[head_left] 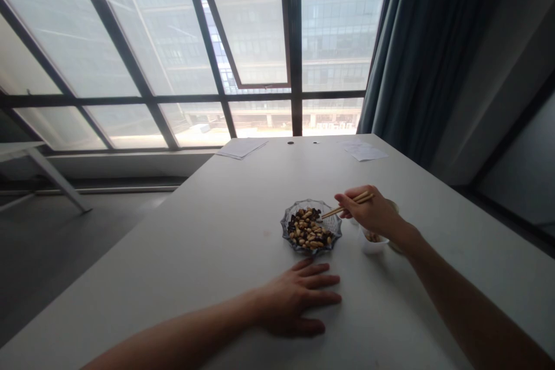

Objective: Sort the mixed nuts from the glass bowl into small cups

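A glass dish point(289, 221) of mixed pale and dark beans or nuts sits on the white table point(208, 231). My right hand point(373, 211) is closed round a pair of wooden chopsticks point(342, 208), whose tips reach over the dish's right rim. Under that hand stands a small white cup point(373, 244) with a few pale pieces in it; another small container behind it is mostly hidden by the hand. My left hand point(299, 298) lies flat on the table just in front of the dish, fingers stretched out and holding nothing.
Sheets of paper point(241, 147) lie at the table's far left edge and more paper point(366, 152) at the far right. Two small dark spots point(290, 142) mark the far edge. A large window and dark curtain point(425, 46) stand behind; another white table point(26, 153) is at left.
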{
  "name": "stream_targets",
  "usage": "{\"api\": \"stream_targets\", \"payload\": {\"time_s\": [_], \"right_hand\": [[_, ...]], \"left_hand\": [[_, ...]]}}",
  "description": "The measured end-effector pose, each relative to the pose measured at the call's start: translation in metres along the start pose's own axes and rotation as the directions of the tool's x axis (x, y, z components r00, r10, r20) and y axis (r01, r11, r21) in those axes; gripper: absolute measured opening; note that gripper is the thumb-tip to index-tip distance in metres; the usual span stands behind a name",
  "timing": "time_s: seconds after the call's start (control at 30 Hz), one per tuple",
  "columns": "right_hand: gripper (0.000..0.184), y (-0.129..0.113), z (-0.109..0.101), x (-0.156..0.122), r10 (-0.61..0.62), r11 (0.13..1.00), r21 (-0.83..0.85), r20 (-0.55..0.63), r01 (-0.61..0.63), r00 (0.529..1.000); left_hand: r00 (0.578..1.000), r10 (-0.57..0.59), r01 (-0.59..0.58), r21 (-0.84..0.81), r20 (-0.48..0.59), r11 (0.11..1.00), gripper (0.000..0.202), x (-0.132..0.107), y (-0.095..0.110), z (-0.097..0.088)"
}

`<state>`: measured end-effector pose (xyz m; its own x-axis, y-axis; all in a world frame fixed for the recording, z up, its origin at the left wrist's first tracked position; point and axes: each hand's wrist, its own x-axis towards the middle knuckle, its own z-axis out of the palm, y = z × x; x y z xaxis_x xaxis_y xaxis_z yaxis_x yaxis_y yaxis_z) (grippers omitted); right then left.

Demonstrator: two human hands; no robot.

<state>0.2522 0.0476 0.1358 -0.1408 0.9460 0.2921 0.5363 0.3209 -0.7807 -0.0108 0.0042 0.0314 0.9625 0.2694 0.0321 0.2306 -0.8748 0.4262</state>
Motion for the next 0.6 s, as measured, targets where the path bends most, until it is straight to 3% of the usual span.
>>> {"api": "stream_targets", "payload": {"time_s": [0.23,0.6], "right_hand": [[0.047,0.005,0.007,0.004,-0.008,1.0,-0.013,0.096,0.009,0.995],[0.048,0.003,0.006,0.003,-0.037,0.995,-0.096,0.043,0.041,0.998]], "left_hand": [[1.0,0.005,-0.005,-0.011,-0.008,1.0,0.063,0.0,0.001,-0.001],[1.0,0.006,-0.006,-0.023,-0.008,1.0,0.063,0.0,0.001,-0.001]]}}
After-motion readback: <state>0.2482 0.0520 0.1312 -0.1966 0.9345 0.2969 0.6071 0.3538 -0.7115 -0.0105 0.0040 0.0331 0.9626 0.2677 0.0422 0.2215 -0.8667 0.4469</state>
